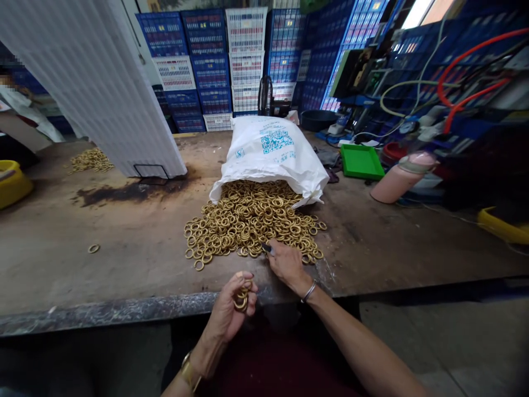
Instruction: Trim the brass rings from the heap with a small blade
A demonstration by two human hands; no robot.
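Several brass-coloured rings (241,302) are cupped in my left hand (225,311), its fingers curled round them just over the table's front edge. My right hand (287,266) reaches to the near side of a heap of the same rings (248,223). Its fingers are closed on a small dark-tipped tool (266,247), whose tip points into the heap; most of the tool is hidden by the hand. The heap spills from the mouth of a white woven sack (275,146) with blue-green print.
A lone ring (93,248) lies on the wooden table (136,264) at left. A white corrugated panel (144,110) stands in a wire holder. To the right are a green tray (362,161) and a pink bottle (403,177). Stacked crates (209,66) line the back; a person is at far left.
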